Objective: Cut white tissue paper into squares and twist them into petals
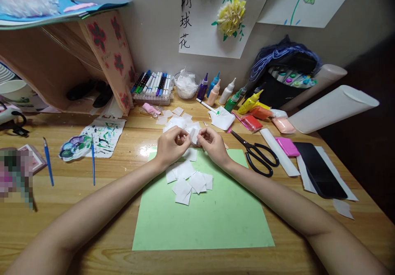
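My left hand (173, 142) and my right hand (213, 143) meet above the far edge of a green paper sheet (203, 221). Between their pinched fingertips is a small white paper square (194, 135), held from both sides. Under and behind the hands lies a loose heap of white paper pieces (177, 122), partly hidden by the fingers. Several more white squares (183, 188) overlap one another on the green sheet, nearer to me.
Black-handled scissors (257, 153) and a dark phone (321, 170) lie to the right. Paint bottles (228, 92), a marker set (152, 86) and a bowl of white paper (186, 85) stand at the back. Paintbrushes (93, 161) lie left, near a cardboard box (108, 61).
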Demonstrator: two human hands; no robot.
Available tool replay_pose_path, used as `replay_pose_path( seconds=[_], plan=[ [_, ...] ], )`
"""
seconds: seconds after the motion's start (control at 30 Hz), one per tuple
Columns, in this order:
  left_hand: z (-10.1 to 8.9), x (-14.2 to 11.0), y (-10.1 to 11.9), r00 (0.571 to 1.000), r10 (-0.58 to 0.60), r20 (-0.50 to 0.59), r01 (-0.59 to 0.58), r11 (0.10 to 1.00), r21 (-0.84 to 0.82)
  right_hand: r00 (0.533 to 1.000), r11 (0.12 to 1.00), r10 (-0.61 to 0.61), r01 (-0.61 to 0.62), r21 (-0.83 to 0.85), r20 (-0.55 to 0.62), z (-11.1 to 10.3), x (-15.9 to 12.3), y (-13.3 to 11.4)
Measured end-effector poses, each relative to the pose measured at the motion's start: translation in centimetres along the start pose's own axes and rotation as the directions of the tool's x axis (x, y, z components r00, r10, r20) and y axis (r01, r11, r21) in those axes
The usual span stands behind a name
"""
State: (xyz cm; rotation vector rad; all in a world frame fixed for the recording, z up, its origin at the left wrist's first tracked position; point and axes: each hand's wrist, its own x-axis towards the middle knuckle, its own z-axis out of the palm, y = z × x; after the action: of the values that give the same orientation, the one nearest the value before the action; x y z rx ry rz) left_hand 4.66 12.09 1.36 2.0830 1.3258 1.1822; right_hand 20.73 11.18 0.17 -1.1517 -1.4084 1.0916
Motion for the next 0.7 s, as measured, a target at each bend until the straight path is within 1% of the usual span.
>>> replay_pose_path(
  seconds=[0.17, 0.3, 0.4, 0.5, 0.6, 0.7],
  plan=[
    [-0.14, 0.1, 0.13, 0.998, -0.053, -0.021, 0.053, 0.999, -0.007, 1.0, 1.0, -0.018, 0.018, 0.007, -0.021, -0.14, 0.05, 0.05],
    [-0.15, 0.11, 0.23, 0.996, -0.084, -0.006, 0.084, 0.996, -0.03, 0.999, 0.999, -0.038, 0.038, 0.027, -0.018, -0.22, 0.17, 0.17],
    [-0.18, 0.09, 0.27, 0.997, -0.069, 0.016, 0.07, 0.996, -0.058, 0.999, 0.998, -0.046, 0.046, 0.046, -0.017, -0.22, 0.2, 0.22],
    [-0.23, 0.08, 0.27, 0.999, -0.046, 0.029, 0.048, 0.996, -0.078, 1.0, 0.998, -0.016, 0.014, 0.069, 0.023, -0.15, 0.18, 0.13],
    [-0.22, 0.06, 0.2, 0.999, -0.03, 0.04, 0.033, 0.996, -0.085, 0.998, 0.999, 0.011, -0.013, 0.04, 0.066, -0.01, 0.18, -0.05],
    [-0.14, 0.01, 0.09, 0.998, 0.005, 0.061, 0.0, 0.997, -0.082, 0.997, 1.0, 0.0, 0.001, -0.003, 0.074, 0.13, 0.23, -0.15]
  ],
)
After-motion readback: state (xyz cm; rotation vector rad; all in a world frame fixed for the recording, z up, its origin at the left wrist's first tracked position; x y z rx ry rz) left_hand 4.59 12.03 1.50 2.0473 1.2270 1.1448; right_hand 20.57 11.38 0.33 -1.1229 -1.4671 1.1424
